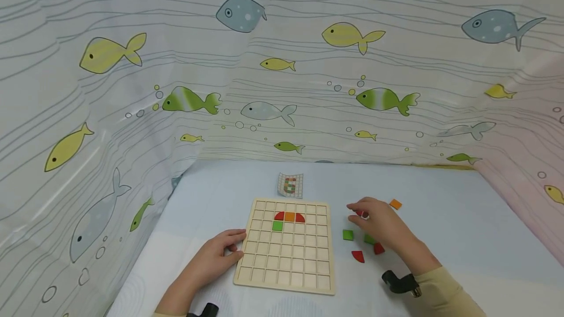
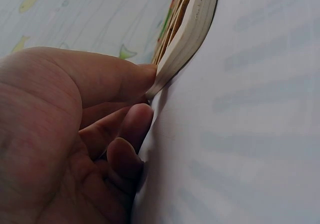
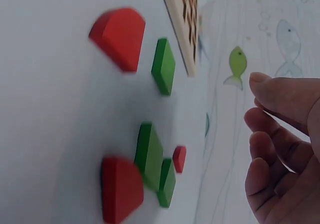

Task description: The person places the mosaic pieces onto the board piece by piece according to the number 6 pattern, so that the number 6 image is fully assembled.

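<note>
A wooden grid board [image 1: 304, 253] lies flat on the table. In its upper rows sit an orange square [image 1: 289, 216] between two red quarter-rounds, and a green square [image 1: 277, 226] below the left one. My left hand [image 1: 219, 253] rests against the board's left edge, its thumb [image 2: 125, 79] touching the side. To the right of the board, my right hand [image 1: 381, 224] hovers over loose pieces, thumb and fingers apart with nothing between them. A red piece [image 1: 361, 214] shows just under its fingers. Nearby lie green squares [image 3: 163, 66] and red quarter-rounds [image 3: 120, 36].
Behind the board lies a small printed card [image 1: 290, 185] with a coloured grid pattern. A loose orange square [image 1: 395, 204] lies beyond my right hand. A fish-patterned curtain [image 1: 326, 126] walls the table at the back and sides.
</note>
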Available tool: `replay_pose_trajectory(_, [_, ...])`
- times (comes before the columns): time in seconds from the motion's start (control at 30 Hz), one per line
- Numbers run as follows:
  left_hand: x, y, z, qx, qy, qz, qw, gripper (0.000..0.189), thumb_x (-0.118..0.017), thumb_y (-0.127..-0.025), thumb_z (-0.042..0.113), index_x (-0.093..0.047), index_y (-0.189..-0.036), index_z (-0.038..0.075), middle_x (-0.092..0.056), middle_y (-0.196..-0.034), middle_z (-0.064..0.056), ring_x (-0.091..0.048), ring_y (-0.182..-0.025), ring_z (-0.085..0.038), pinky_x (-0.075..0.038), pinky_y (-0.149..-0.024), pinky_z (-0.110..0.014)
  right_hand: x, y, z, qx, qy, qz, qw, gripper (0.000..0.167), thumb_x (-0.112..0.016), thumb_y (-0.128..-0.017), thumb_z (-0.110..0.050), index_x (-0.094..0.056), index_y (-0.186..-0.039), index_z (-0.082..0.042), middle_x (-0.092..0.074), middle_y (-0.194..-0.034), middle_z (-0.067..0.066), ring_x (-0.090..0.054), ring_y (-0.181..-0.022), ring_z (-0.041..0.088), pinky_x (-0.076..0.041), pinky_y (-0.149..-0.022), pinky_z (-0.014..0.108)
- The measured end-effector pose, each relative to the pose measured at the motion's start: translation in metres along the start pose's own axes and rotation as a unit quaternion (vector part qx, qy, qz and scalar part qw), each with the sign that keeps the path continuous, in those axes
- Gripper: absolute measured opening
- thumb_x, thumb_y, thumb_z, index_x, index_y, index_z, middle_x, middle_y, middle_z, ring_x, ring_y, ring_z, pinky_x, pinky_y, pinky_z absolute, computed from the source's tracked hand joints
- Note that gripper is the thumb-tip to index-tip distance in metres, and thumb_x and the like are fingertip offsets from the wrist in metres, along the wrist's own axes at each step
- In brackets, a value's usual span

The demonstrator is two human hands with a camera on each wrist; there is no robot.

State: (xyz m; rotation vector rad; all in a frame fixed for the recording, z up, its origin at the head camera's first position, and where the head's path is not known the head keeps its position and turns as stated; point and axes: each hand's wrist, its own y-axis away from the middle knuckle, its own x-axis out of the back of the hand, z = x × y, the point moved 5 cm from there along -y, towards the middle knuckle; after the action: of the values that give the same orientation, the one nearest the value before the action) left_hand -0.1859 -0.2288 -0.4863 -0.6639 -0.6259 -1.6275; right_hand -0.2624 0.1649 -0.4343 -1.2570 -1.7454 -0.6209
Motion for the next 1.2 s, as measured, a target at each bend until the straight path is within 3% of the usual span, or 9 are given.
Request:
replay_pose_trajectory(0.3, [0.001,0.000,0.000,-0.002,0.006,-0.002,1.0000,0.044,-0.075,-0.089,0.021,-0.067,-0.130,0.011,-0.057,-0.133,0.011,-0.054,-0.086,-0.006,-0.042,-0.072,-0.025,0.015,0.003,0.037,-0.031,0.023,0.022,0.9990,0.034,-0.075,-0.089,-0.019,-0.071,-0.121,-0.007,-0.066,-0.115,0.007,-0.057,-0.091,0.022,-0.050,-0.072,0.036])
replay_pose_trajectory(0.7, [0.001,0.002,0.000,0.003,0.018,-0.007,0.9998,0.043,-0.075,-0.089,0.021,-0.067,-0.130,0.011,-0.057,-0.134,0.009,-0.054,-0.087,-0.007,-0.043,-0.069,-0.025,0.028,0.001,0.089,-0.073,0.045,0.024,0.9960,0.036,-0.076,-0.088,-0.018,-0.071,-0.120,-0.002,-0.066,-0.110,0.013,-0.056,-0.087,0.025,-0.051,-0.072,0.040])
replay_pose_trajectory(0.9, [-0.001,0.002,-0.001,0.016,0.018,-0.008,0.9997,0.044,-0.074,-0.089,0.023,-0.066,-0.131,0.013,-0.057,-0.132,0.012,-0.054,-0.089,-0.008,-0.043,-0.072,-0.026,0.034,0.001,0.109,-0.101,0.055,0.010,0.9934,0.036,-0.074,-0.089,-0.015,-0.069,-0.120,0.002,-0.065,-0.110,0.020,-0.058,-0.087,0.030,-0.051,-0.072,0.043])
replay_pose_trajectory(1.2, [0.000,0.001,0.000,0.013,0.019,-0.006,0.9997,0.043,-0.074,-0.089,0.023,-0.066,-0.131,0.013,-0.056,-0.133,0.013,-0.054,-0.089,-0.008,-0.043,-0.074,-0.026,0.033,-0.005,0.129,-0.152,0.065,-0.029,0.9858,0.041,-0.073,-0.090,-0.018,-0.066,-0.119,0.010,-0.063,-0.117,0.029,-0.056,-0.107,0.046,-0.046,-0.088,0.057])
